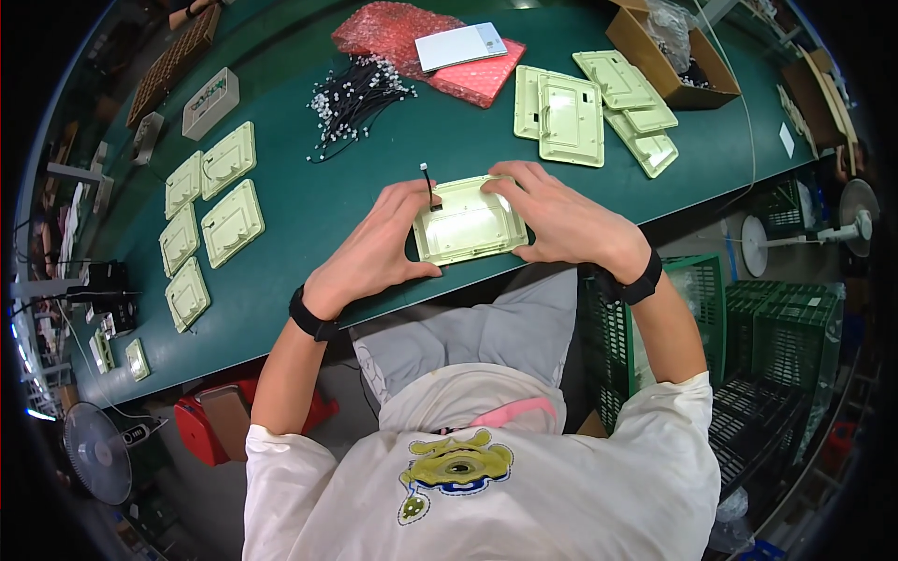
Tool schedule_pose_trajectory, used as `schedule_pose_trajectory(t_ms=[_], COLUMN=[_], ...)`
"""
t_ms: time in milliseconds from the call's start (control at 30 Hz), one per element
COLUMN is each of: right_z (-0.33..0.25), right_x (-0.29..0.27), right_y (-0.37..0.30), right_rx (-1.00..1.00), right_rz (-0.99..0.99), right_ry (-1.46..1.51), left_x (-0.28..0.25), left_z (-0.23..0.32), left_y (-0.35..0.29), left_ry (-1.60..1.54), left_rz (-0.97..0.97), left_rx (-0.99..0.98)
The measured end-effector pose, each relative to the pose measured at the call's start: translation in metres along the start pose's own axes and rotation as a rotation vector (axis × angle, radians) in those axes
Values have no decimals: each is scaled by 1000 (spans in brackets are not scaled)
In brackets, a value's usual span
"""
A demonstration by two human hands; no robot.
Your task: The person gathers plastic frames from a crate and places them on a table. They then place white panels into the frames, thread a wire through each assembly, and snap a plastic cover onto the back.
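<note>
A pale yellow-green plastic panel (470, 222) lies at the front edge of the green table, between my two hands. My left hand (382, 238) grips its left side, thumb at the near corner and fingers at the upper left. There a short black cable (427, 178) with a white connector stands up from a small dark slot in the panel. My right hand (561, 217) holds the right side, with fingers over the far right corner and thumb at the near right. Beyond the panel lies a heap of black cables with white connectors (355, 101).
More panels lie in a group on the left (233, 222) and in overlapping piles on the right (571, 120). Red bubble wrap (383, 35) and a white booklet (458, 47) are at the back. A cardboard box (697, 70) stands far right; green crates (781, 318) stand below the table.
</note>
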State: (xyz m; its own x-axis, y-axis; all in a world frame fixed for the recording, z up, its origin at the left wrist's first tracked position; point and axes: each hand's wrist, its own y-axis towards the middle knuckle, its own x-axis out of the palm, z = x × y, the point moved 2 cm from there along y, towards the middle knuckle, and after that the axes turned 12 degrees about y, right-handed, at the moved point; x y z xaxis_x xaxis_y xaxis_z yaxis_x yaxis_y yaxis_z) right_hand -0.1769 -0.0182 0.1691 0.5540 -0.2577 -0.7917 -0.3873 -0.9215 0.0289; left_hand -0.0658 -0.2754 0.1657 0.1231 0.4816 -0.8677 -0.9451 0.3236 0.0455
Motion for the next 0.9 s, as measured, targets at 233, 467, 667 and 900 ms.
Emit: schedule_pose_trajectory(t_ms=[233,467,667,900], right_z=[-8,-8,-10,-14], right_x=[-6,-4,-14,-12], right_y=[3,1,16,16], right_rx=[64,19,-35,-17], right_rz=[-61,-13,-61,-96], right_ry=[60,-20,46,-45], left_x=[-1,6,-1,17], left_z=[3,4,-3,9], left_y=[-1,1,-3,17], left_ry=[86,149,100,173], left_rz=[21,35,-1,75], left_rx=[9,33,-78,12])
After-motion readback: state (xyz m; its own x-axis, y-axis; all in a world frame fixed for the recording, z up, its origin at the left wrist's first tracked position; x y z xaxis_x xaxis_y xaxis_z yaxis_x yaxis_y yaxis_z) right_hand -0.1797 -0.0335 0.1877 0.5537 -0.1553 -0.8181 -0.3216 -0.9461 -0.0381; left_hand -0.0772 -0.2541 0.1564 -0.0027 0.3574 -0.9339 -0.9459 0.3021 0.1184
